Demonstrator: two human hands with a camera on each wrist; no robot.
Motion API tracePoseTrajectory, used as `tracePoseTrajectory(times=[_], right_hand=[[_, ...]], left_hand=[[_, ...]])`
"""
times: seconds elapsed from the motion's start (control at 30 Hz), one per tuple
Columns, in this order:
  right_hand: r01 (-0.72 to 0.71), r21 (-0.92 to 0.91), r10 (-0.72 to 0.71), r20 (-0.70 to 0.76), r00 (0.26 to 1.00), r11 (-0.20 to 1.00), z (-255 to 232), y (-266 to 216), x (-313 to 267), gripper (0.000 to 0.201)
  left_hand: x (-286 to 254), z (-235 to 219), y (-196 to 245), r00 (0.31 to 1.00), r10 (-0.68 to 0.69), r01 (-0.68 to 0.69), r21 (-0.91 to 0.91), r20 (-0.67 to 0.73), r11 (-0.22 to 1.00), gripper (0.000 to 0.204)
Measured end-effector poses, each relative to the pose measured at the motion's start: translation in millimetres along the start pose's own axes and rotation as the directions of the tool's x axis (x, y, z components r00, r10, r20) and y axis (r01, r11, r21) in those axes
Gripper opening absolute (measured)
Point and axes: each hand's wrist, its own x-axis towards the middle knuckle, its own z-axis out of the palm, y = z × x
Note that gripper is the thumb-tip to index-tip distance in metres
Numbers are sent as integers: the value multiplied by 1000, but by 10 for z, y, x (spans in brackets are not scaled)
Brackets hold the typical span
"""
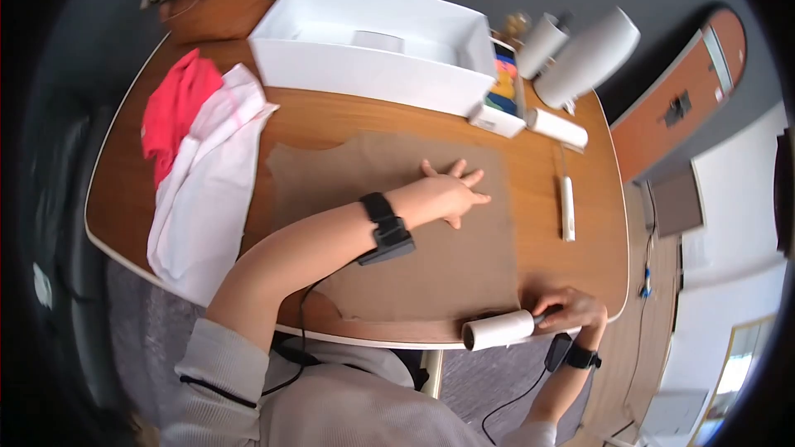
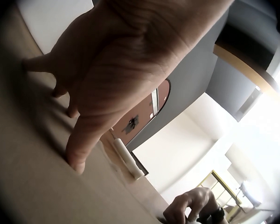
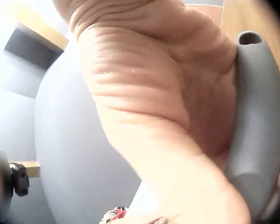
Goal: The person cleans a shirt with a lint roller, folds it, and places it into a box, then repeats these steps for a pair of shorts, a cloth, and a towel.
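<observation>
A brown cloth garment (image 1: 397,265) lies spread flat over the middle of the wooden table. On its upper right part rests my left hand (image 1: 451,196), palm down with the fingers spread; the left wrist view shows the thumb and fingertips (image 2: 76,161) pressing on the fabric. At the near right edge of the table my right hand (image 1: 575,310) grips the grey handle (image 3: 259,116) of a lint roller (image 1: 499,330). Its white roll points left and lies along the garment's lower right corner. The right wrist view shows the handle against the palm.
Red (image 1: 178,116) and white garments (image 1: 207,182) lie at the left. A long white box (image 1: 373,74) stands at the back, beside a small box of colourful items (image 1: 501,120). Another white roller (image 1: 559,128) with a white handle (image 1: 567,209) lies at the right.
</observation>
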Motion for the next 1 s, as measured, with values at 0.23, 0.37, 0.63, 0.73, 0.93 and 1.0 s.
tracePoseTrajectory(times=[0.23,0.37,0.63,0.73,0.93,1.0], right_hand=[[232,238,-100,-462,881,943,-183,-323,244,20],[170,11,-134,-565,814,985,-134,-1019,994,16],[234,-335,-367,-420,830,913,85,-1670,1979,18],[105,-218,-205,-510,835,970,-40,-1533,2187,20],[102,-401,-367,-668,648,910,-136,-1299,2408,13],[55,-224,-197,-682,704,973,-21,-1549,2331,17]], left_hand=[[-761,195,-69,916,150,-128,82,-372,988,75],[-1398,320,-396,984,-76,90,81,-160,993,65],[-1677,847,-593,958,-53,73,61,-281,995,51],[-1699,844,-629,957,-32,33,-4,-288,999,51],[-1690,900,-635,949,-17,21,9,-315,1000,51],[-1681,911,-640,949,-27,31,9,-315,999,53]])
